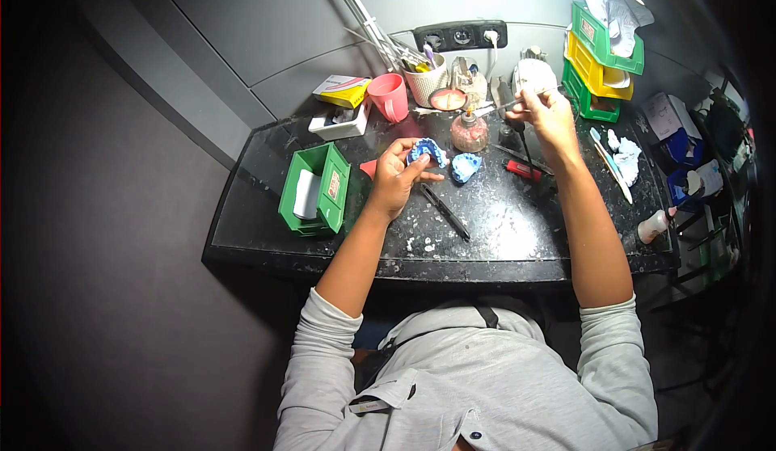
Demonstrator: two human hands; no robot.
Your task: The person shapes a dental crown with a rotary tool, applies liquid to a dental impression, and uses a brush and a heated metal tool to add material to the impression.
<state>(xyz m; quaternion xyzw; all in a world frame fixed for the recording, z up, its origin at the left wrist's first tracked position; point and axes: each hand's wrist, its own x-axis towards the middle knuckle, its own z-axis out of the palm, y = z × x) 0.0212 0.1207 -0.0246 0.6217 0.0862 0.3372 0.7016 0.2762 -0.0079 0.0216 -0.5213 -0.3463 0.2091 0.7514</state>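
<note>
My left hand [394, 178] is closed round a blue horseshoe-shaped dental model [428, 153], with the thumb across its inner side. In my right hand [547, 120] is a slim metal dental tool [508, 106], pinched between thumb and fingers and pointing left. Its far end reaches close to the small flame of a glass spirit burner [469, 133] with pinkish contents. A second blue dental model [466, 168] lies on the black bench [388, 249], just right of my left hand. Below it rests a black pen [445, 212].
At the left stands a green bin [333, 200] holding white paper. Behind are a pink cup [388, 97], a white tool pot [427, 83] and a round red-and-white dish [448, 99]. To the right are a red object [524, 170], stacked bins [600, 67] and a small bottle [653, 226].
</note>
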